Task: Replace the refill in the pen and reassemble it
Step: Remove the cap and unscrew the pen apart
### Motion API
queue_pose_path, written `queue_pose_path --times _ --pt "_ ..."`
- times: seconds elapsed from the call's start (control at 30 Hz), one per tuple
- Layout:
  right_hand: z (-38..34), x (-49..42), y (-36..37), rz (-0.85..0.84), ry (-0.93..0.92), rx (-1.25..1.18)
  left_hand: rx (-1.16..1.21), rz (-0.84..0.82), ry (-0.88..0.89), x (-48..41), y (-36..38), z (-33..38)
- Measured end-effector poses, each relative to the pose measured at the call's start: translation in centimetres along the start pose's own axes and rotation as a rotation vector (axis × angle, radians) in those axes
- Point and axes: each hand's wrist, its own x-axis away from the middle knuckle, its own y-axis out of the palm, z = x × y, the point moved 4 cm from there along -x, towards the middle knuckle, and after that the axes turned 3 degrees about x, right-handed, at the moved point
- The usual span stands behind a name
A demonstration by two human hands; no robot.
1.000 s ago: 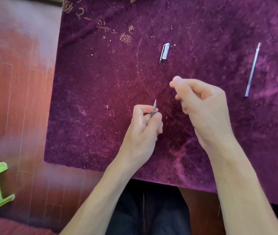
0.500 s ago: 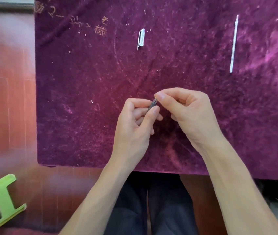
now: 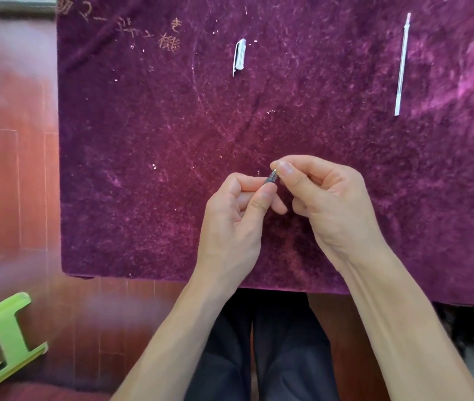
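Gold-coloured characters are stitched into the purple cloth near its far left corner — a short row that runs slantwise toward the right. From this side they appear upside down, and the pile of the fabric blurs their strokes — none can be read with any certainty. No other writing, label, brand or number shows.
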Motion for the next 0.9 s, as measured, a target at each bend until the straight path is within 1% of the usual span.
queue_pose_path --times 0.17,0.23,0.37,0.63,0.77,0.9 --pt "-0.7 0.0 0.0 -0.057 0.067 -0.013 0.055 -0.007 -0.013 -0.3 -0.4 0.2" --pt "-1.1 -0.1 0.0 -0.045 0.081 -0.017 0.05 -0.011 0.009 -0.3 -0.4 0.4" --pt "-1.4 -0.3 0.2 -0.037 0.054 0.023 0.066 -0.04 0.048 -0.1 -0.1 0.6" --pt "-1.6 -0.9 -0.2 -0.083 0.006 0.088 0.043 -0.039 0.02 -0.3 -0.2 0.2" --pt "-1.8 -1.0 -0.5 -0.09 0.015 0.037 0.034 -0.042 0.022 -0.4 -0.3 0.2" --pt "-2.2 -1.2 -0.6 -0.124 -0.03 0.095 0.042 -0.046 0.027 -0.5 -0.5 0.4"
